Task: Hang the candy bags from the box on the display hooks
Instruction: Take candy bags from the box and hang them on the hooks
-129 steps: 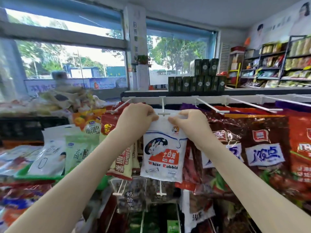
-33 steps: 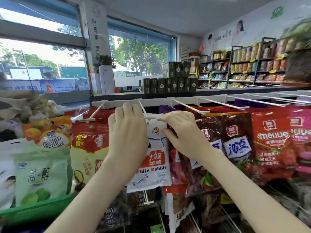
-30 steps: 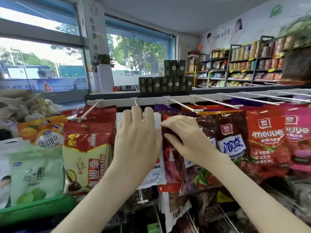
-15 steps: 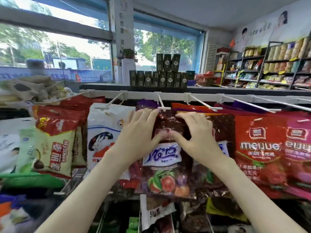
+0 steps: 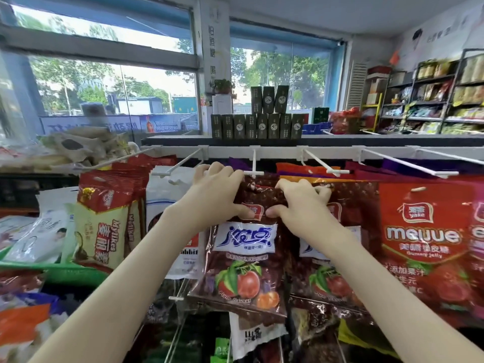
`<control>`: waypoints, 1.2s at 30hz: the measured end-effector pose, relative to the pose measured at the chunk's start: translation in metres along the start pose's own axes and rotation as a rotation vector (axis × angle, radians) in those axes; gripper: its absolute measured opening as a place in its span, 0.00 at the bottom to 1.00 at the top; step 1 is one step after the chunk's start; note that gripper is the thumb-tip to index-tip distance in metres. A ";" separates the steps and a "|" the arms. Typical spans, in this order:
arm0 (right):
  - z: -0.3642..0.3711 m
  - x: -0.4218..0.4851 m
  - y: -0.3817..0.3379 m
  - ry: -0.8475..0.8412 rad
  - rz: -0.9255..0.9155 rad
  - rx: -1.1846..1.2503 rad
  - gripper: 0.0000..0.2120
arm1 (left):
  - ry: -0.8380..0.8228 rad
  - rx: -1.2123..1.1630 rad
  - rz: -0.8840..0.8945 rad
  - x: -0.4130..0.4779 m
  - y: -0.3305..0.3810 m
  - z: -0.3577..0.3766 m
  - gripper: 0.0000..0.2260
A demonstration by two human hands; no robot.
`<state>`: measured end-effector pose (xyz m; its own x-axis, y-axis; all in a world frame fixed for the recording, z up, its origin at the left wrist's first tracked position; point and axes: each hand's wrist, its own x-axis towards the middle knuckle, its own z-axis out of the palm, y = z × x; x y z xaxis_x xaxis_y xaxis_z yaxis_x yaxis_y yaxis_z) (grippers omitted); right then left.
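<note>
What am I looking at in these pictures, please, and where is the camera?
No machine here: a person works bare-handed, with the camera on their head looking forward and down, so both arms reach in from below. It is a shop display: white hooks stick out from a rail, with candy bags hanging. The left hand and right hand each pinch the top of a dark brown candy bag, held just under one hook's tip; whether it is threaded on, I cannot tell. A white bag hangs to its left, a red bag to its right.
</note>
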<state>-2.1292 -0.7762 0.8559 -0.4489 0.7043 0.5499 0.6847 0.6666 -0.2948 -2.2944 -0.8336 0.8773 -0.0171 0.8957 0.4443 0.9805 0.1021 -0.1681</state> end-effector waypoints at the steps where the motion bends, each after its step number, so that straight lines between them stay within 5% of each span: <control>1: 0.003 0.000 -0.001 0.065 -0.015 -0.024 0.10 | 0.028 0.015 -0.015 0.000 0.002 0.002 0.30; 8: 0.034 0.002 0.004 0.341 -0.041 -0.134 0.04 | 0.193 -0.028 -0.124 0.004 0.010 0.024 0.27; 17: 0.043 0.020 -0.001 0.409 0.055 -0.112 0.08 | 0.420 0.024 -0.221 0.002 0.008 0.041 0.26; 21: 0.047 0.014 0.002 0.530 -0.016 -0.034 0.15 | 0.663 -0.052 -0.076 -0.017 0.015 0.043 0.15; 24: 0.044 0.000 0.008 0.615 -0.126 -0.021 0.15 | 0.608 -0.271 -0.008 -0.037 0.025 0.044 0.20; 28: 0.047 -0.038 0.014 0.507 -0.262 0.084 0.16 | 0.465 -0.314 0.031 -0.057 0.032 0.061 0.32; 36: 0.062 -0.050 0.016 0.232 -0.216 -0.100 0.26 | 0.486 -0.186 0.064 -0.055 0.032 0.088 0.33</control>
<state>-2.1313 -0.7855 0.7746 -0.4546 0.4674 0.7582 0.6462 0.7589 -0.0803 -2.2793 -0.8410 0.7701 0.0933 0.5889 0.8028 0.9956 -0.0642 -0.0687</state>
